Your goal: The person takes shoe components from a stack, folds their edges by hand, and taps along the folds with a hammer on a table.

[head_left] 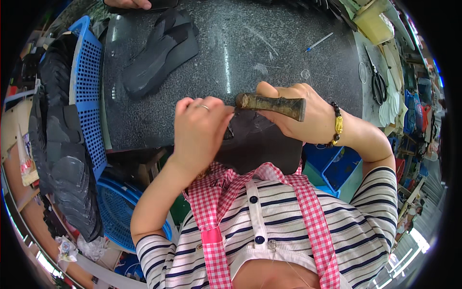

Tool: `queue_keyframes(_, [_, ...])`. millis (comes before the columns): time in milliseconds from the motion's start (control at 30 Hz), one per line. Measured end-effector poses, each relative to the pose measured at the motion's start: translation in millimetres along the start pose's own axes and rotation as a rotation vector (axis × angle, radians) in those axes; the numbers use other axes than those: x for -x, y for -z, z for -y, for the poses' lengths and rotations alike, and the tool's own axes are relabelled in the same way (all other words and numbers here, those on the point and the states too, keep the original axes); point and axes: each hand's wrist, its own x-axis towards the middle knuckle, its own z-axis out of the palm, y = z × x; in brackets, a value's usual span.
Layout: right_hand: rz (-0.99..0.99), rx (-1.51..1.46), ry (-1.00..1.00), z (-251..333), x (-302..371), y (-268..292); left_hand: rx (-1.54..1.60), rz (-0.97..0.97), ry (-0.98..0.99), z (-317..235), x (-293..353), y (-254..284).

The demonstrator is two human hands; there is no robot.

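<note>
Striped shirt (288, 226) and checked apron (315, 212) fill the lower frame. At centre, a flat dark sole (262, 144) is pinched by the left hand (199, 132); a worn wooden handle (272, 105) is gripped by the right hand (298, 113) over the speckled table (269, 53).

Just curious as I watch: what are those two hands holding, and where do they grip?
The right hand grips a dark wooden tool handle around its middle. The left hand pinches the upper edge of a dark flat sole piece.

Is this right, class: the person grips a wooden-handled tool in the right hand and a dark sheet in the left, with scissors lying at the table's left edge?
Not quite. In the head view the scissors lie at the table's right edge, not its left. The right hand does grip the wooden-handled tool, and the left hand holds the dark sheet.
</note>
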Motion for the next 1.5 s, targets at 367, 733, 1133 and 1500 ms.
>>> queue_keyframes(367, [-0.041,-0.012,0.163,-7,-14,-7,-0.054,-0.090,0.010,-9,9,-6])
queue_keyframes(733, [0.103,0.063,0.128,-5,-20,1,0.006,-0.320,0.261,-16,30,-21])
queue_keyframes(1133, [-0.022,0.009,0.322,-10,-24,8,0.012,-0.284,0.378,-25,19,-14])
queue_keyframes(1500, [0.047,-0.242,0.013,-13,-10,12,0.616,-0.438,0.297,-43,16,-2])
